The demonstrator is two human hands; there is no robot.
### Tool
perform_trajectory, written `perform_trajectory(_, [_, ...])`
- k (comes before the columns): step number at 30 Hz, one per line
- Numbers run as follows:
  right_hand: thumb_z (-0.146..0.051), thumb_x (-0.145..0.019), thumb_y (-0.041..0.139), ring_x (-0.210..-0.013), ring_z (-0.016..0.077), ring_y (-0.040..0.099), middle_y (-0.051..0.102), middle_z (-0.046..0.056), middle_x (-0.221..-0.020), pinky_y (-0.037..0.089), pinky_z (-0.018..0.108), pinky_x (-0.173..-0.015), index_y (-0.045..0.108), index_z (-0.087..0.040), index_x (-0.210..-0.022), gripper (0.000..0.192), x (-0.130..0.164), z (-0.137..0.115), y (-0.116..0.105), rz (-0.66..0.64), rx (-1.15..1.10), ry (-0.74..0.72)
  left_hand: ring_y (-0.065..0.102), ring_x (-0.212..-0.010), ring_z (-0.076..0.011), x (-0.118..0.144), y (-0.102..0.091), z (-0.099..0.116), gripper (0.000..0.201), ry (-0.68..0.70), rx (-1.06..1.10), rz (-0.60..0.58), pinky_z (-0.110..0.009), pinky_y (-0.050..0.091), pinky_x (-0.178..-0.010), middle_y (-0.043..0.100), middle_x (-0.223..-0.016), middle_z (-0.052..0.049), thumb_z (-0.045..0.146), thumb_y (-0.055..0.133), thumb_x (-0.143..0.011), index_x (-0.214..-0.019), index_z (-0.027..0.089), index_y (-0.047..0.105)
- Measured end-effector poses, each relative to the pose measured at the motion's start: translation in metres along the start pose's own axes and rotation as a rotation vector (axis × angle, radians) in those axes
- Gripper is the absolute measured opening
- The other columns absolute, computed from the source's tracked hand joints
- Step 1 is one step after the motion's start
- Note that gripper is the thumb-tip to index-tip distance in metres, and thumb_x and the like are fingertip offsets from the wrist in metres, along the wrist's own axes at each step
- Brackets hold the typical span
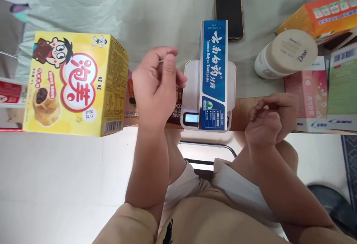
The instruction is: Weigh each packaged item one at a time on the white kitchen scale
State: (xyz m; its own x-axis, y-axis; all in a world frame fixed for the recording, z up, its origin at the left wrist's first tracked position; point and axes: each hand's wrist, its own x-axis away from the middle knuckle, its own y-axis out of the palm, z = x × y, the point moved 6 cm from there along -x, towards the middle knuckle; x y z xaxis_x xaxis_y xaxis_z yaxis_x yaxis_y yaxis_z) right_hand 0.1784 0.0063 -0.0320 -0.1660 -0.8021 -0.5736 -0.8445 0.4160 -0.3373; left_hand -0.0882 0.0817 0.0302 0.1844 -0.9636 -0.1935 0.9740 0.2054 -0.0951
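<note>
A blue and white toothpaste box (214, 69) stands or lies across a white kitchen scale (192, 76), covering part of its lit display (191, 118). Left of the scale, my left hand (157, 84) is raised above the table with its fingers curled and the thumb against them. No object shows in it. My right hand (269, 121) is at the table's front edge, right of the scale, its fingers also loosely curled and nothing visible in them. Neither hand touches the toothpaste box. A brown package (175, 112) sits partly hidden behind my left wrist.
At left is a large yellow snack box (67, 84). A black phone (229, 13) rests behind the scale. On the right are a white Dove jar (287, 54), an orange box (331, 15), a pink box (306, 95) and a green box (343, 87). Pale green cloth (167, 9) covers the table.
</note>
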Motion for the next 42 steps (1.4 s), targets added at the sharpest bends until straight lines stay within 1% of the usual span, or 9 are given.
perform_trajectory(4, [-0.045, -0.096, 0.063, -0.066, 0.015, 0.045, 0.051, 0.005, -0.093, 0.032, 0.029, -0.044, 0.07, -0.029, -0.103, 0.019, 0.002, 0.007, -0.001, 0.137, -0.175, 0.087, 0.06, -0.064, -0.0165, -0.002, 0.003, -0.003, 0.017, 0.107, -0.029, 0.03, -0.035, 0.047, -0.063, 0.072, -0.091, 0.0, 0.017, 0.064, -0.092, -0.089, 0.032, 0.07])
perform_trajectory(12, [-0.049, -0.097, 0.062, -0.067, 0.0149, 0.05, 0.054, 0.003, -0.09, 0.038, 0.029, -0.051, 0.071, -0.029, -0.107, 0.023, -0.001, 0.006, 0.005, 0.055, -0.246, 0.214, 0.036, -0.05, -0.0153, 0.005, 0.024, 0.006, 0.032, 0.168, 0.097, -0.101, -0.037, 0.037, -0.056, 0.044, -0.055, 0.0, 0.005, 0.054, -0.083, -0.06, 0.027, 0.06])
perform_trajectory(20, [-0.045, -0.1, 0.063, -0.073, 0.0143, 0.062, 0.062, 0.002, -0.093, 0.051, 0.028, -0.055, 0.071, -0.031, -0.112, 0.02, -0.005, -0.01, 0.013, 0.041, -0.283, 0.098, 0.024, -0.054, -0.0132, 0.006, 0.036, 0.018, 0.065, 0.245, 0.06, -0.169, -0.037, 0.028, -0.054, 0.03, -0.058, 0.001, 0.054, 0.064, -0.107, -0.057, 0.024, 0.035])
perform_trajectory(24, [-0.036, -0.099, 0.072, -0.06, 0.0063, 0.062, 0.069, -0.001, -0.113, 0.058, 0.025, -0.053, 0.064, -0.037, -0.13, 0.032, -0.008, -0.022, 0.015, 0.088, -0.261, 0.051, 0.036, -0.058, -0.0151, 0.0, 0.032, 0.006, 0.056, 0.252, 0.069, -0.167, -0.038, 0.035, -0.058, 0.046, -0.066, -0.001, 0.073, 0.056, -0.104, -0.073, 0.027, 0.056])
perform_trajectory(26, [-0.034, -0.099, 0.074, -0.051, 0.0027, 0.058, 0.072, 0.0, -0.122, 0.052, 0.021, -0.044, 0.062, -0.037, -0.132, 0.035, -0.008, -0.025, 0.013, 0.119, -0.252, 0.118, 0.041, -0.061, -0.0161, -0.002, 0.029, 0.003, 0.04, 0.264, 0.076, -0.178, -0.038, 0.038, -0.061, 0.053, -0.072, -0.002, 0.063, 0.062, -0.104, -0.083, 0.029, 0.064])
perform_trajectory(30, [-0.046, -0.104, 0.067, -0.032, 0.0049, 0.045, 0.071, -0.006, -0.069, 0.03, 0.02, -0.03, 0.071, -0.025, -0.109, 0.022, -0.01, -0.03, 0.008, 0.091, -0.22, 0.219, 0.039, -0.063, -0.0173, 0.0, 0.025, 0.006, 0.028, 0.236, 0.061, -0.151, -0.037, 0.036, -0.066, 0.048, -0.071, -0.002, 0.011, 0.062, -0.09, -0.067, 0.025, 0.055])
perform_trajectory(33, [-0.057, -0.108, 0.056, -0.03, 0.0077, 0.042, 0.046, -0.007, -0.04, 0.024, 0.022, -0.031, 0.067, -0.021, -0.07, 0.054, -0.019, -0.037, 0.013, 0.0, -0.195, 0.231, 0.035, -0.057, -0.0158, 0.005, 0.03, 0.011, 0.03, 0.182, 0.092, -0.194, -0.036, 0.033, -0.061, 0.043, -0.062, 0.0, 0.003, 0.054, -0.081, -0.06, 0.024, 0.049])
perform_trajectory(36, [-0.064, -0.106, 0.054, -0.035, 0.0066, 0.042, 0.043, -0.004, -0.041, 0.026, 0.026, -0.038, 0.049, -0.02, -0.049, 0.072, -0.044, -0.051, 0.022, -0.053, -0.151, 0.184, 0.037, -0.055, -0.0162, 0.006, 0.033, 0.011, 0.033, 0.094, 0.096, -0.191, -0.035, 0.035, -0.059, 0.042, -0.06, 0.0, 0.009, 0.049, -0.094, -0.065, 0.024, 0.055])
perform_trajectory(42, [-0.022, -0.094, 0.061, -0.071, 0.0124, 0.066, 0.068, -0.002, -0.082, 0.053, 0.03, -0.066, 0.072, -0.028, -0.097, 0.013, -0.097, -0.078, 0.03, -0.094, -0.108, 0.065, 0.06, -0.086, -0.022, 0.005, 0.031, 0.014, 0.033, 0.128, -0.034, -0.06, -0.038, 0.048, -0.084, 0.06, -0.081, -0.004, 0.031, 0.058, -0.106, -0.074, 0.025, 0.056])
